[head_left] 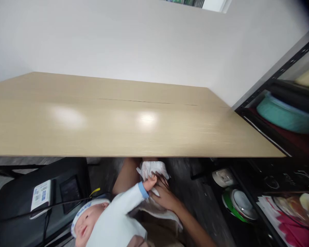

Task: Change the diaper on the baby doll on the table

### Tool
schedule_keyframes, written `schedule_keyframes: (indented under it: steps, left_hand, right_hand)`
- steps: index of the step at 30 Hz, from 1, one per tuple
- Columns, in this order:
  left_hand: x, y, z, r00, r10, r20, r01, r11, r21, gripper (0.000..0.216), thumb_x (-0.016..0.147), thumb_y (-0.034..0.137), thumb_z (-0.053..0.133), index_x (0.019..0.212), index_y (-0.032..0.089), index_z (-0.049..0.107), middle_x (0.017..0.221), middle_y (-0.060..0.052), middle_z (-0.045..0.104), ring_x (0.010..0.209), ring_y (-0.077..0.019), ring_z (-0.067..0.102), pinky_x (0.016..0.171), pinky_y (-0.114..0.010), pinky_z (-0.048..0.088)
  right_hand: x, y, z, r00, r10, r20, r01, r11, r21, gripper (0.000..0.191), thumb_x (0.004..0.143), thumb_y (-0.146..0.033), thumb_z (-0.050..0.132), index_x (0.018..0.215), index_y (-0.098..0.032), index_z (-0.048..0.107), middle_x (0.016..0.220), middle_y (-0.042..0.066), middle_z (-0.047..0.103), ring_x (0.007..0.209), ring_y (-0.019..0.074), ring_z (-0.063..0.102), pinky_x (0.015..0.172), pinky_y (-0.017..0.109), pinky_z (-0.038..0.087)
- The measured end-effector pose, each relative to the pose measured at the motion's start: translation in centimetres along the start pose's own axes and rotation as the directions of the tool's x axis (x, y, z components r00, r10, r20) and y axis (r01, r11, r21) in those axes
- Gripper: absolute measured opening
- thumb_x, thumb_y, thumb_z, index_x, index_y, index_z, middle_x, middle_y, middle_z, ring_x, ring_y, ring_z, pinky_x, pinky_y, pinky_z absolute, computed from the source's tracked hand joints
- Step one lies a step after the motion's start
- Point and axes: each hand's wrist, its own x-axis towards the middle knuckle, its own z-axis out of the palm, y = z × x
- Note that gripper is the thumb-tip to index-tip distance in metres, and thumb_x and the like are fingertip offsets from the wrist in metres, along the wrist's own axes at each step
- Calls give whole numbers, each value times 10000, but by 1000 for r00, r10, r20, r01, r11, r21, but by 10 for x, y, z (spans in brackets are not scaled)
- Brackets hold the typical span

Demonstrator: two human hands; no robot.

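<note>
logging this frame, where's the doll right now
In the head view, the doll is low, left of centre, between the black seat and the right hand.

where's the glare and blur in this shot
Head view: two glare patches on the tabletop; head view: the teal tub at right looks smeared, and a dark blurry patch fills the top right corner; head view: the doll shows pale against darker floor.

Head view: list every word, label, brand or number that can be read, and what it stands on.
No text reads clearly.
White cap on the pale-clothed baby doll: blue lettering, too blurred to read.
White rectangular item on the black seat: blue and dark print, too small and blurred.
</note>
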Motion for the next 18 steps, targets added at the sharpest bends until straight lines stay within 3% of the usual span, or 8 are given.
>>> schedule_keyframes:
  steps: [2,5,9,14,18]
  left_hand:
    - [27,-34,8,1000,6,12,-6,1000,0,267,1027,417,557,1217,340,729,1181,-33,720,1076,-251,682,806,-398,570]
    - [60,-73,23,998,50,44,-49,999,-10,412,1092,395,361,1127,323,765,1048,-7,703,947,-225,717,740,-378,555]
    - [75,-93,35,993,82,85,-81,997,-13,236,1038,392,530,1121,371,749,954,10,736,820,-205,672,681,-335,544]
    - [72,-77,27,985,124,120,-127,992,13,235,1008,315,602,1214,330,714,914,-14,739,844,-204,648,697,-321,527]
    - [37,-22,13,971,173,165,-181,983,37,213,1032,345,577,1189,367,719,1022,-18,734,953,-224,670,791,-368,574]
  right_hand:
    - [-6,2,-5,1000,-13,14,12,999,47,549,991,-411,630,1528,-316,565,1691,78,402,1590,356,279,1307,588,189]
    - [-17,-5,-22,998,-41,45,36,993,110,490,960,-353,660,1450,-362,642,1683,24,418,1588,353,293,1307,596,198]
    - [-32,-12,-43,993,-68,91,52,984,173,516,949,-301,660,1458,-375,633,1662,11,448,1580,329,320,1317,542,216]
    - [-43,-35,-65,999,20,48,-30,978,205,504,1037,-393,566,1538,-348,545,1684,48,410,1595,310,290,1318,549,220]
    - [-55,-82,-84,1000,12,-24,-4,955,298,463,1072,-407,510,1530,-361,551,1584,34,547,1527,273,425,1322,508,244]
